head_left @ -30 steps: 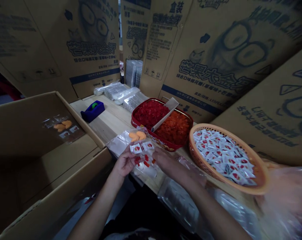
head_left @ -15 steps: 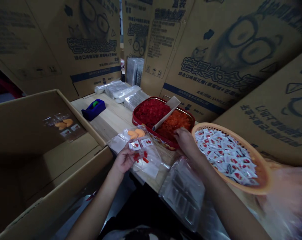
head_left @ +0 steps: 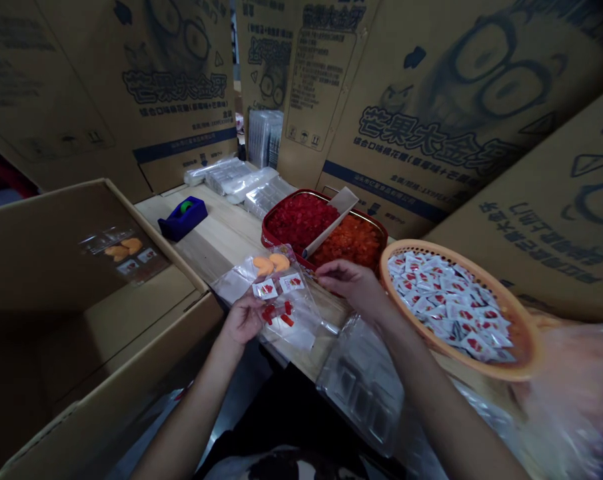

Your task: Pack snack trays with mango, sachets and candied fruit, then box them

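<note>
My view: left hand (head_left: pixel 244 319) curled, gripping clear plastic bag (head_left: pixel 281 313) above desk (head_left: pixel 206 250) | right hand (head_left: pixel 348 283) open, empty, just beside red tin tray (head_left: pixel 326 200) | bag holds sachets (head_left: pixel 265 289), orange pieces (head_left: pixel 271 265)

Clear plastic bag (head_left: pixel 298 327) across the left hand (head_left: pixel 244 320), with two orange crescent pieces (head_left: pixel 264 267), two white printed sachets (head_left: pixel 265 289) and small red pieces (head_left: pixel 268 313) inside.

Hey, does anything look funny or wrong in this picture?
Yes! The big printed words on the tan cardboard carton flap at the far right are upside down. The printing on the tan cardboard carton next to it reads the right way up.
</note>
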Available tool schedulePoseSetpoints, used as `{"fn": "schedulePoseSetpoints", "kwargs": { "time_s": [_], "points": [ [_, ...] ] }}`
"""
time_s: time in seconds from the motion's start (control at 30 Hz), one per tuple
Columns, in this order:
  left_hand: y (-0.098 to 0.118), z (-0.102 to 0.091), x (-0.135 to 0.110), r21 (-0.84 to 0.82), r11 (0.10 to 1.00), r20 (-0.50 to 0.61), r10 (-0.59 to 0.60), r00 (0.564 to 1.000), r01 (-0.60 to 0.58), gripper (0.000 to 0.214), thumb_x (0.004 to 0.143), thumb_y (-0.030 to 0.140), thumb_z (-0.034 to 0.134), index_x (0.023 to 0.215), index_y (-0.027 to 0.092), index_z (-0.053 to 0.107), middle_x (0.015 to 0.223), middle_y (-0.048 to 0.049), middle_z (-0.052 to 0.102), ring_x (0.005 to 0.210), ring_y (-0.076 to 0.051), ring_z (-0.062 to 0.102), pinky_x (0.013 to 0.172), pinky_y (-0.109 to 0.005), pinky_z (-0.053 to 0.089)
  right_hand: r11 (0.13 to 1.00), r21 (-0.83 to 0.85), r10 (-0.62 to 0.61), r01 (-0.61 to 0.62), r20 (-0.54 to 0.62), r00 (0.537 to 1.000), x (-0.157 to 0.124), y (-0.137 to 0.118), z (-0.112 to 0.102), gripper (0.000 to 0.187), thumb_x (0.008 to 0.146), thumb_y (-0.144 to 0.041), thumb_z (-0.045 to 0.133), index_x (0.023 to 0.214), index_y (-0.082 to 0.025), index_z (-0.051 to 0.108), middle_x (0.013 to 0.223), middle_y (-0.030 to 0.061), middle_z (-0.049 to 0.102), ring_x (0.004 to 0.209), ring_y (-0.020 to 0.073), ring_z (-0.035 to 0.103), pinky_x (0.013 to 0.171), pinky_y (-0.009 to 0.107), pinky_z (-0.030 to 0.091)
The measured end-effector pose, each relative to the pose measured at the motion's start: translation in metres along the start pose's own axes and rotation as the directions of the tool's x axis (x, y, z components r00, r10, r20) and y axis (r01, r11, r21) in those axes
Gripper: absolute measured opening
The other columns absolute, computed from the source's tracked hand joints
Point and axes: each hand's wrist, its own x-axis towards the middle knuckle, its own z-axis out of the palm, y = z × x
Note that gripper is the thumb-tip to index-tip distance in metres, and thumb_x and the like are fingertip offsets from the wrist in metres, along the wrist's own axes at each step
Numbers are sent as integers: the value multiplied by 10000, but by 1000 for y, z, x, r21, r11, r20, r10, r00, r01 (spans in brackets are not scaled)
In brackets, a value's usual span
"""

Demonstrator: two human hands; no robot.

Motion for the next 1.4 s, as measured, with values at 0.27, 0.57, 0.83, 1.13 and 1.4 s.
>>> {"fn": "schedulePoseSetpoints", "kwargs": {
  "time_s": [0.27,0.57,0.83,1.13,1.4],
  "points": [
    [-4,11,1,71,997,-46,12,999,-9,705,605,-46,463,1254,226,428,905,-23,673,748,-170,637,690,-319,516,931,-261,-176,255,290,941,-34,-14,46,118,763,-122,527,787,-172,631,831,29,576,801,133,532,739,254,414],
    [-6,15,-4,79,996,6,34,999,-34,700,595,-51,467,1238,226,440,906,-23,669,813,-173,629,761,-326,500,956,-250,-102,152,203,974,-35,-5,55,86,714,-120,535,718,-165,607,797,31,589,786,149,528,719,279,416],
    [-7,18,-8,63,998,-19,18,1000,-16,644,603,-57,457,1179,230,484,901,-9,664,821,-177,627,823,-428,487,866,420,314,-271,-37,949,-34,-11,20,310,492,-303,749,712,-157,587,666,-29,588,573,75,505,561,209,401],
    [-13,22,-7,59,998,27,35,999,-37,656,590,-59,459,1174,239,481,934,-13,662,863,-194,625,826,-418,484,870,428,301,-245,-67,951,-43,-14,44,286,543,-284,710,725,-173,518,638,-49,556,573,85,522,593,235,443],
    [-9,26,-11,44,999,-13,12,1000,-11,690,591,-54,444,1226,216,435,877,-26,673,772,-177,639,727,-339,512,962,251,134,-111,-77,988,-51,-16,53,186,639,-278,617,742,-179,499,687,-27,553,647,117,513,641,272,424]
  ]
}}
